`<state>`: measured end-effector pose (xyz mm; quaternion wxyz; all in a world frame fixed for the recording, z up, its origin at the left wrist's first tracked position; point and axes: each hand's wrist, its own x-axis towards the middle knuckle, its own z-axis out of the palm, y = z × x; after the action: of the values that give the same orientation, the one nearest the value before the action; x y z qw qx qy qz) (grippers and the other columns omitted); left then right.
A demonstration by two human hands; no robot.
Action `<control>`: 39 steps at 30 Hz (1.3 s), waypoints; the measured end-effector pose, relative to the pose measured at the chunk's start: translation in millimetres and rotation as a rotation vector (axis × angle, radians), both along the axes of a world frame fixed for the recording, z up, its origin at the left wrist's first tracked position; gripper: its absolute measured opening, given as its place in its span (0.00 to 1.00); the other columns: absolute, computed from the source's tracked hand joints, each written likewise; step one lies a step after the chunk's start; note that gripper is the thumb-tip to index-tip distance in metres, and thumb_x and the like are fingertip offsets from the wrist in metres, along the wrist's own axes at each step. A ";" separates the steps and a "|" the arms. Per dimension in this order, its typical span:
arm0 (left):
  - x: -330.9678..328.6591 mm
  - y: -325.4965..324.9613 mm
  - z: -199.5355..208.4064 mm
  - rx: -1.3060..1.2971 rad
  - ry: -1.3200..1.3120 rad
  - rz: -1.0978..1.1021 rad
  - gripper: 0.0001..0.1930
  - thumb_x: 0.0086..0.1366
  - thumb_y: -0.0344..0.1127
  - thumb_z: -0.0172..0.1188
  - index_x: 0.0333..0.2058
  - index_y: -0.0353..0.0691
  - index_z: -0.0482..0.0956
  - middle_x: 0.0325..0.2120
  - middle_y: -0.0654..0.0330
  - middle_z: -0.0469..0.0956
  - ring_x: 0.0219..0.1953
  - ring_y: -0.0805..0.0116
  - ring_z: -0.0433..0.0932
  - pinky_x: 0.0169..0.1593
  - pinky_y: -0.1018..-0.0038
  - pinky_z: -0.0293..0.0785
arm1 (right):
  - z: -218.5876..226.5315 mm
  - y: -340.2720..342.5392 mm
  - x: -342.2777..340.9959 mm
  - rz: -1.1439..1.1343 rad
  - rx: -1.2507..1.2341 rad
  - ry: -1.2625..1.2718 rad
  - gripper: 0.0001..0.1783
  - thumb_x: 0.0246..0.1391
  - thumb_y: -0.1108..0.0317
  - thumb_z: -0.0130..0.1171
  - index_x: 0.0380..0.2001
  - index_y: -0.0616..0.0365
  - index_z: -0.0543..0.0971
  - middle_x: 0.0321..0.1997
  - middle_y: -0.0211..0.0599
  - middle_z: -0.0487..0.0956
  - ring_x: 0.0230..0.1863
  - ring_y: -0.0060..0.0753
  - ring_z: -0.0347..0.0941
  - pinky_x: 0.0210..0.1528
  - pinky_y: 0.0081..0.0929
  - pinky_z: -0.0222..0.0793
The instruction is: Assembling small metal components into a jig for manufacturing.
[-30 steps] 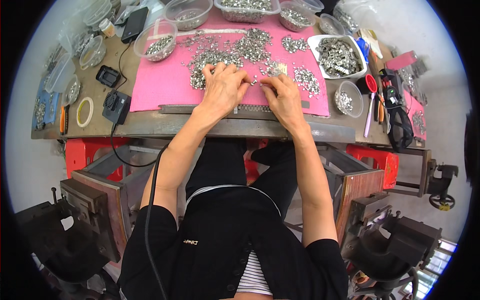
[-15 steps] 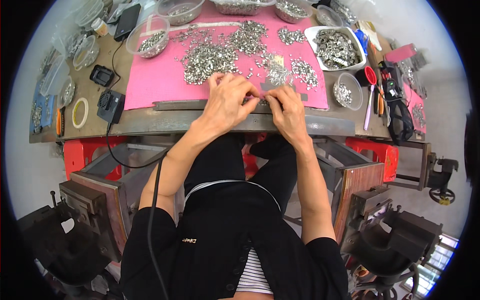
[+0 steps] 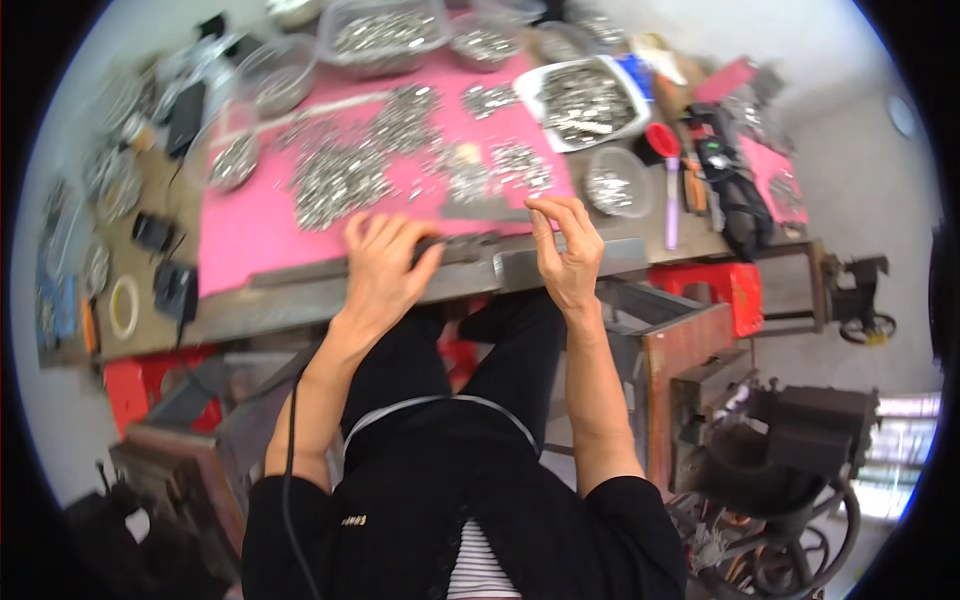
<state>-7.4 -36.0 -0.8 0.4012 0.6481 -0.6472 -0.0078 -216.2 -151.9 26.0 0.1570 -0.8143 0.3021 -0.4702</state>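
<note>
My left hand [image 3: 383, 268] is at the near edge of the pink mat [image 3: 235, 225], palm down. Its fingers are spread and the thumb stands apart, beside a dark piece [image 3: 427, 248] on a long grey metal bar [image 3: 315, 268]. To the right, my right hand [image 3: 570, 255] is raised over the bench edge, thumb and forefinger tips brought together. Whatever is between those tips is too small and blurred to make out. A flat grey metal strip [image 3: 485, 211] lies just left of them. Beyond my hands are heaps of small shiny metal pieces [image 3: 342, 182].
Clear plastic tubs [image 3: 383, 35] of metal pieces line the back. A white tray [image 3: 640, 122] and a round tub [image 3: 618, 183] stand right, near a red-and-purple tool [image 3: 671, 200]. At left are a tape roll [image 3: 124, 306] and a black charger [image 3: 176, 292]. Red stools [image 3: 735, 290] stand below.
My hands have moved apart; the left fingers have spread and the left hand has gone left. The right hand has lifted off the bar. The whole view has shifted and tilted.
</note>
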 end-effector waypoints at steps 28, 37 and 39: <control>-8.9 1.9 -7.0 -0.134 -0.029 0.053 0.15 0.58 0.27 0.67 0.45 0.39 0.80 0.35 0.58 0.79 0.41 0.57 0.78 0.66 0.48 0.62 | 23.5 -149.3 -112.8 -0.265 0.371 -0.284 0.61 0.40 0.62 0.78 0.72 0.65 0.53 0.62 0.53 0.74 0.58 0.44 0.76 0.62 0.35 0.70; -3.8 5.6 -12.1 -0.126 -0.025 0.051 0.15 0.59 0.27 0.66 0.46 0.39 0.80 0.35 0.58 0.80 0.41 0.57 0.78 0.67 0.47 0.60 | 149.1 8.1 -84.9 0.471 0.539 -0.355 0.65 0.32 0.76 0.80 0.74 0.62 0.53 0.65 0.42 0.71 0.67 0.33 0.69 0.69 0.33 0.63; -6.5 2.8 -10.0 -0.131 -0.011 0.043 0.14 0.59 0.27 0.66 0.46 0.39 0.80 0.35 0.58 0.80 0.41 0.57 0.78 0.67 0.47 0.60 | 166.0 26.1 -90.4 0.584 0.436 -0.226 0.64 0.33 0.70 0.84 0.72 0.66 0.55 0.67 0.45 0.69 0.67 0.35 0.69 0.69 0.34 0.64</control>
<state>-13.9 -33.2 -10.8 0.4391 0.6344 -0.6345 0.0468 -306.7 -125.8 192.0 0.4861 -0.7567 0.1310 -0.4171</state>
